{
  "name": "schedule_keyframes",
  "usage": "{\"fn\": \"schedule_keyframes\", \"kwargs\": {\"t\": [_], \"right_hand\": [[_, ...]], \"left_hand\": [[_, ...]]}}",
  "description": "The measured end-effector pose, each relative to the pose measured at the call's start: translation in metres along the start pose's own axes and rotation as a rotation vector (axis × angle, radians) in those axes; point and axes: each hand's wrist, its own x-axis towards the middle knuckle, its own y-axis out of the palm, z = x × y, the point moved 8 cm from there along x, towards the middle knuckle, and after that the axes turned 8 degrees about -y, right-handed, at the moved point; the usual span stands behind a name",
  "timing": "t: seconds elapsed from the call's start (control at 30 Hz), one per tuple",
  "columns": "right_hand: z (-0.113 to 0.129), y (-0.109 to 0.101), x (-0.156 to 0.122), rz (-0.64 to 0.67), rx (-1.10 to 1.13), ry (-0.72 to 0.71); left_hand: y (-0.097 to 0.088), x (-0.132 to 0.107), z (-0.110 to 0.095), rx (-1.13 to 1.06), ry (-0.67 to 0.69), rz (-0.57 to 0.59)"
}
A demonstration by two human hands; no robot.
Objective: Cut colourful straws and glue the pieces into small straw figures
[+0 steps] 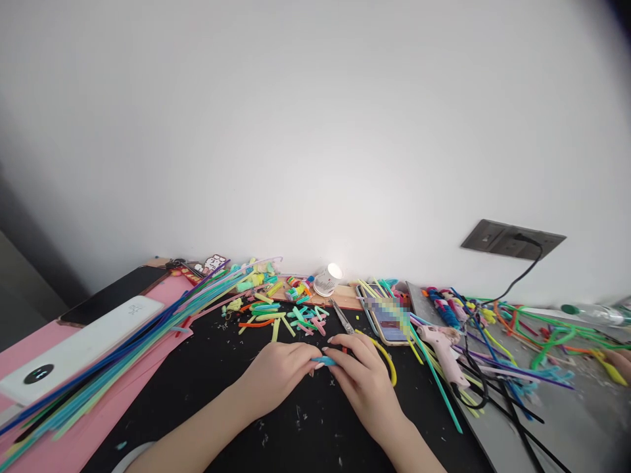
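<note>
Close together over the black mat (296,433), my left hand (280,371) and my right hand (362,374) both pinch a short blue pipe cleaner piece (324,360). The piece shows between the fingertips, its ends hidden by the fingers. Just beyond the hands lie several cut pipe cleaner pieces (308,316) in green, pink, yellow and orange. Scissors (342,316) rest past my right fingers, blades apart. A yellow pipe cleaner (389,361) curves beside my right hand.
Long pipe cleaners (118,361) and a white power bank (83,345) lie at left on pink sheeting. A paper cup (326,281) leans near the wall. To the right are a phone (389,322), a pink glue gun (446,355) with its cord, and a bottle (594,314). Another person's hand (618,361) shows at the right edge.
</note>
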Motion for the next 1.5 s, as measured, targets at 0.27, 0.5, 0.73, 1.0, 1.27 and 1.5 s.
{"fn": "schedule_keyframes", "kwargs": {"t": [0.27,0.5,0.73,1.0,1.27,1.5], "right_hand": [[-0.001,0.000,0.001,0.001,0.035,0.030],[-0.002,0.001,0.000,0.015,0.038,0.042],[-0.005,0.003,-0.002,-0.001,0.054,0.048],[-0.008,0.008,-0.006,0.017,0.046,0.038],[-0.009,0.014,-0.009,-0.015,-0.030,0.020],[-0.003,0.017,0.002,-0.002,-0.076,0.039]], "left_hand": [[0.002,0.000,0.002,0.003,-0.006,0.011],[0.001,0.001,0.001,0.002,-0.010,0.009],[-0.001,0.001,0.002,-0.013,0.006,-0.025],[0.001,0.001,0.003,-0.001,0.003,-0.023],[-0.005,0.003,0.011,0.035,-0.045,-0.042],[-0.007,0.004,0.020,0.058,-0.082,-0.049]]}}
